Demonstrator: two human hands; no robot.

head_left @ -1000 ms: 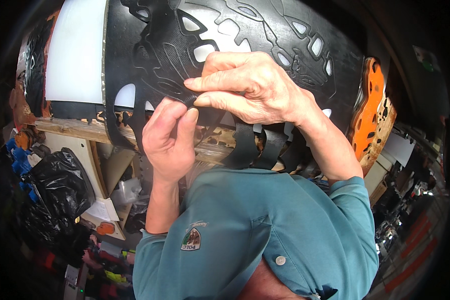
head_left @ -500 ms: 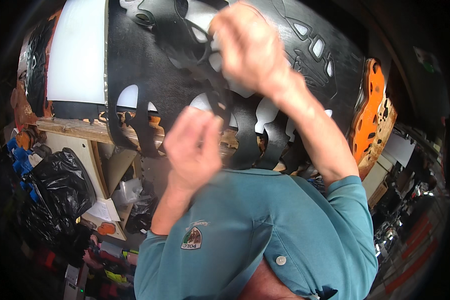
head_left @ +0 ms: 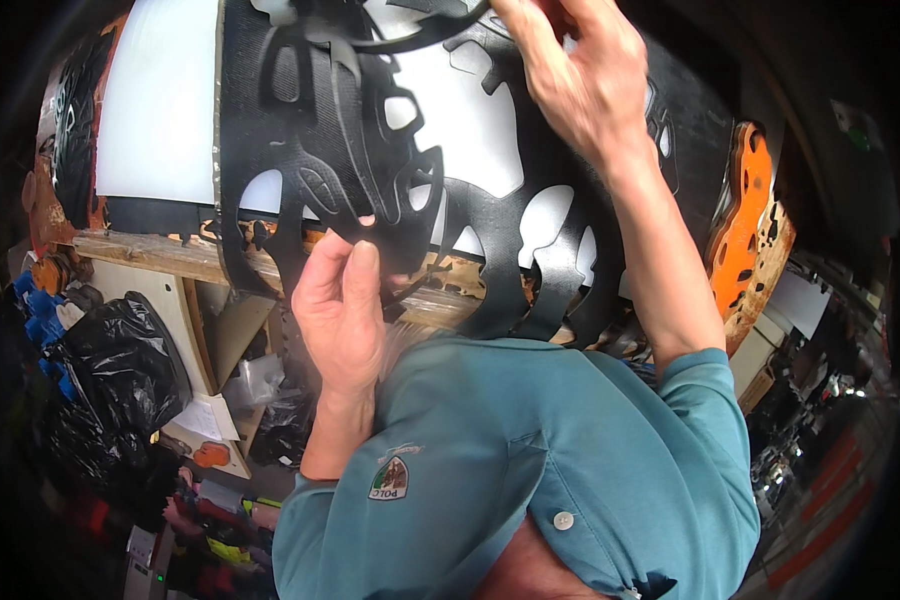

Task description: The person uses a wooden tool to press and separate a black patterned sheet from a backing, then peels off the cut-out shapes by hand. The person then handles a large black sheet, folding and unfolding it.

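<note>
A black, textured cut-out piece (head_left: 355, 150) with shaped holes and a notched edge hangs raised over a larger black perforated sheet (head_left: 240, 120). My left hand (head_left: 340, 310) pinches its lower end between thumb and fingers, near a small notch. Farther up and to the right, my right hand (head_left: 580, 85) is closed on a curved black strip (head_left: 430, 30) at the top edge of the view. Whether that strip belongs to the same piece I cannot tell. Its fingertips are partly cut off by the frame.
White board (head_left: 160, 110) shows at the left and through the sheet's holes. A wooden edge (head_left: 150, 255) runs along the front. To the right stands an orange perforated piece (head_left: 740, 220). Black plastic bags (head_left: 120, 370) lie at lower left.
My right hand has moved right and up with the black strip. My left hand has shifted slightly left and down. The cut-out piece is spread between them, exposing more white board.
</note>
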